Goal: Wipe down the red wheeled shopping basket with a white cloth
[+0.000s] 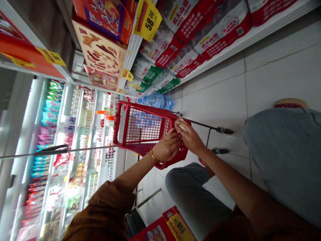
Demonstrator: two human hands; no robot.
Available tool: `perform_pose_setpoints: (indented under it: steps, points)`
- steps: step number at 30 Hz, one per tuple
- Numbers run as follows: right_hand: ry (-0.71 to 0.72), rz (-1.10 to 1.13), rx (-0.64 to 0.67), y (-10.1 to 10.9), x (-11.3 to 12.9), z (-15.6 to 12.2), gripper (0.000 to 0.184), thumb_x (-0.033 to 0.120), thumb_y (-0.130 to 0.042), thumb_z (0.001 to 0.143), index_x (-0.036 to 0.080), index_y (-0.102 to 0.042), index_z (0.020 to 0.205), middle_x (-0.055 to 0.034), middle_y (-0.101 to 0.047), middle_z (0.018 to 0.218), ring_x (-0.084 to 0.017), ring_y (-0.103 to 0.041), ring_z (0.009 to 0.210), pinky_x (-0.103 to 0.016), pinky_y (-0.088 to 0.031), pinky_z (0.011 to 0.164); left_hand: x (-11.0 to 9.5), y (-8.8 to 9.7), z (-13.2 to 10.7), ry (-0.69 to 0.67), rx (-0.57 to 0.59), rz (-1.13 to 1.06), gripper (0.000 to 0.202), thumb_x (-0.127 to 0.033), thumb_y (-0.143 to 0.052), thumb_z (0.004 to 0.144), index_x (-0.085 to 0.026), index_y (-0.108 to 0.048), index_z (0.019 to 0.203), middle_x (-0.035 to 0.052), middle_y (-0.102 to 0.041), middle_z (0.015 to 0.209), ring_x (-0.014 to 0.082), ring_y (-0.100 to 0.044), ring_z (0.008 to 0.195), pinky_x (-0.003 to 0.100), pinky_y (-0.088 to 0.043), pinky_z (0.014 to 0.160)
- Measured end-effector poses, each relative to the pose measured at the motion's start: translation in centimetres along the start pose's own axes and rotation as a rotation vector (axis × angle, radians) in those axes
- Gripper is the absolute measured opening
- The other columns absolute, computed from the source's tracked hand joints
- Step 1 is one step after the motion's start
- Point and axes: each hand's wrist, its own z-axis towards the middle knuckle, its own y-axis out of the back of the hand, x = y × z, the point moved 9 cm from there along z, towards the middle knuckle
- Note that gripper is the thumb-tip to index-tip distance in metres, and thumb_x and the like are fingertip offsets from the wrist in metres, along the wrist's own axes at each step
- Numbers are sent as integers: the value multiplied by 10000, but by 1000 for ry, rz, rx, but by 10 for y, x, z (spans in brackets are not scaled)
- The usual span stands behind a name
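Observation:
My right hand (pixel 192 138) is closed on a crumpled white wipe or cloth (pixel 182 125), held against the end of a red plastic shopping cart (pixel 144 140). Close beside it, my left hand (pixel 167 146), with a gold bracelet (pixel 152 154) at the wrist, has its fingers curled in over the same end of the cart. What those fingers grip, if anything, is hidden. The cart has a mesh basket and black wheels (pixel 224 130), and it appears sideways in this tilted view.
Packs of bottled water (pixel 180 50) line a low shelf along the top. Boxed goods (pixel 102 50) with yellow price tags (pixel 149 21) stand beside them. Lit shelves of packaged goods (pixel 55 134) are at left. A red display box (pixel 160 229) is at the bottom, near my bent knees (pixel 185 180).

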Motion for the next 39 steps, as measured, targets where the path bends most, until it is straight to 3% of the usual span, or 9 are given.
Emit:
perform_pose_setpoints:
  steps: [19, 26, 31, 35, 39]
  points:
    - [-324, -90, -41, -6, -79, -58, 554, 105, -388, 904, 253, -349, 1437, -139, -451, 1384, -255, -408, 1338, -489, -414, 1071, 3, -3, -2, 49, 74, -26, 322, -110, -479, 797, -131, -615, 1088, 113, -677, 1051, 277, -551, 1108, 636, -318, 1088]
    - [-308, -96, -43, -5, -58, -42, 579, 65, -378, 878, 253, -369, 1426, -130, -466, 1374, -256, -412, 1336, -478, -432, 1063, 2, -2, -1, 51, 74, -9, 313, -103, -485, 796, -112, -614, 1080, 109, -681, 1042, 276, -551, 1084, 625, -310, 1097]
    - [-208, -54, -34, -1, -19, -16, 587, 58, -353, 887, 234, -334, 1446, -139, -461, 1386, -252, -417, 1333, -470, -435, 1064, 2, -4, -1, 57, 77, -12, 300, -104, -478, 792, -124, -626, 1052, 103, -677, 1039, 272, -544, 1086, 615, -311, 1100]
    - [-92, 11, -10, 3, 14, 2, 584, 86, -335, 925, 260, -252, 1477, -122, -418, 1432, -232, -360, 1371, -455, -405, 1094, 2, -6, 0, 75, 90, -3, 237, -130, -468, 798, -149, -658, 939, 89, -676, 897, 268, -561, 1038, 607, -316, 1101]
    - [-36, 15, 0, 5, 17, 4, 579, 82, -322, 929, 270, -259, 1472, -114, -420, 1430, -224, -364, 1369, -450, -398, 1100, 2, -6, 0, 72, 100, 7, 278, -129, -463, 797, -158, -651, 999, 88, -680, 945, 263, -564, 1048, 605, -313, 1105]
